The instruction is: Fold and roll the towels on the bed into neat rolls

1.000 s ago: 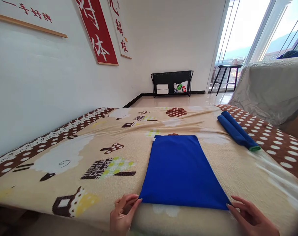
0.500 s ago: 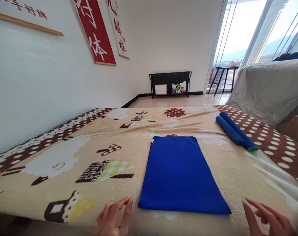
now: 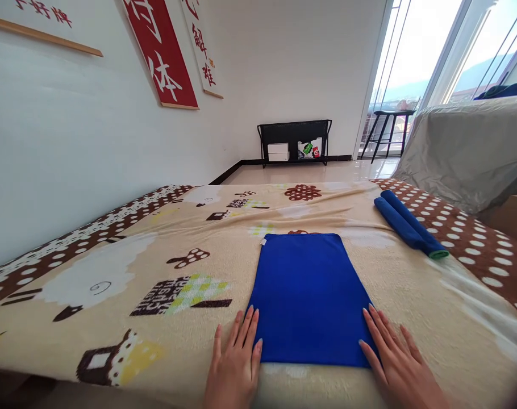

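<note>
A blue cloth [image 3: 309, 295] lies flat on the patterned blanket [image 3: 190, 335], with a small white tag at its far left corner. My left hand [image 3: 236, 358] rests flat, fingers apart, over the cloth's near left edge. On the other side, my right hand [image 3: 397, 355] lies with spread fingers across the near right edge. Neither hand grips anything. Farther off to the right sits a rolled blue cloth [image 3: 407, 224], showing a green edge at its near end.
Brown polka-dot borders [image 3: 488, 255] run along both sides of the blanket. A black rack [image 3: 295, 136] holding white boxes stands by the far wall. A covered piece of furniture [image 3: 463, 147] and a black stool [image 3: 386, 122] are at the right.
Both hands have moved inward and forward onto the cloth's near side edges. Their curled fingers have straightened and spread flat. The rolled cloth lies where it was.
</note>
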`<state>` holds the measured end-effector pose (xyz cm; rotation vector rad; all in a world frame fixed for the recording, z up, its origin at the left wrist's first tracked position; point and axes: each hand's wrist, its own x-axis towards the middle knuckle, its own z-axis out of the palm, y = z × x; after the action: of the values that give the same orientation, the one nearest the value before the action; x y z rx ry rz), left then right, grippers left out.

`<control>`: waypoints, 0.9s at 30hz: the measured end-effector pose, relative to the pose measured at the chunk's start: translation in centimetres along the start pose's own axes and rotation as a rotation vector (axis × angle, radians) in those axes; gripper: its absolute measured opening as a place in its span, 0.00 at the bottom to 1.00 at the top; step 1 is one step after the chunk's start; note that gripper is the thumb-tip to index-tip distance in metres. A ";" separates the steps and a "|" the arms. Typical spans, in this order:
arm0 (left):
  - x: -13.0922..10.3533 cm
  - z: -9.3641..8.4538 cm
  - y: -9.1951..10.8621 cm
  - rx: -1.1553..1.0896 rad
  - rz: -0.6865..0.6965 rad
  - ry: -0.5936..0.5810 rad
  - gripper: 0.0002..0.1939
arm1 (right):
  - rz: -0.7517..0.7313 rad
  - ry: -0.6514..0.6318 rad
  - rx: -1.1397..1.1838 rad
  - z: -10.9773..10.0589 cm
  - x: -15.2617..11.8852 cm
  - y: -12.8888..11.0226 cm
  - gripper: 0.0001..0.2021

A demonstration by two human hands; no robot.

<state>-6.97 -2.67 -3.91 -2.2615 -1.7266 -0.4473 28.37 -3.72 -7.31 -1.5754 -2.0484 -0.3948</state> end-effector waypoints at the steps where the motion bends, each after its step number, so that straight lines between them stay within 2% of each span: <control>1: 1.4 -0.2 1.1 -0.027 0.035 -0.009 0.34 | -0.022 -0.024 0.023 0.1 1.5 -0.7 0.33; 4: 8.0 0.0 5.1 -0.165 0.196 -0.156 0.33 | -0.140 -0.256 0.157 2.0 8.5 -4.3 0.29; 5: 10.4 0.4 5.9 -0.202 0.225 -0.211 0.33 | -0.184 -0.341 0.205 2.9 11.0 -5.2 0.28; 6: 12.5 0.9 6.1 -0.212 0.239 -0.238 0.32 | -0.206 -0.381 0.227 3.8 13.2 -5.5 0.27; 8: 15.2 2.0 4.5 -0.205 0.220 -0.266 0.30 | -0.193 -0.410 0.235 5.4 15.9 -4.2 0.27; 10: 15.9 2.9 1.1 -0.177 0.148 -0.263 0.29 | -0.115 -0.397 0.214 6.3 16.2 -0.7 0.30; 12: 15.1 3.4 -2.5 -0.151 0.050 -0.251 0.30 | -0.021 -0.382 0.193 6.5 15.1 3.4 0.34; 14: 14.4 3.4 -4.5 -0.134 -0.020 -0.244 0.30 | 0.043 -0.374 0.183 6.5 14.0 6.1 0.37; 15: 14.4 3.4 -4.6 -0.133 -0.032 -0.244 0.30 | 0.054 -0.372 0.186 6.5 13.9 6.6 0.37; 17: 15.2 3.5 -3.3 -0.152 0.007 -0.256 0.29 | 0.022 -0.374 0.210 6.9 14.9 5.7 0.37; 20: 18.6 4.6 0.1 -0.229 0.190 -0.321 0.29 | -0.141 -0.411 0.292 8.6 18.2 2.1 0.32; 22: 21.3 5.7 1.1 -0.277 0.279 -0.361 0.30 | -0.233 -0.438 0.343 9.9 20.5 0.6 0.30; 24: 23.6 6.8 0.2 -0.301 0.267 -0.360 0.29 | -0.243 -0.438 0.367 11.0 22.2 1.5 0.29; 27: 25.8 8.0 -3.9 -0.320 0.141 -0.317 0.27 | -0.144 -0.406 0.372 12.1 23.4 6.6 0.29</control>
<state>-3.69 24.23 -0.98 -2.7919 -1.7199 -0.3726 27.55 23.30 -4.63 -1.3624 -2.3715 0.2720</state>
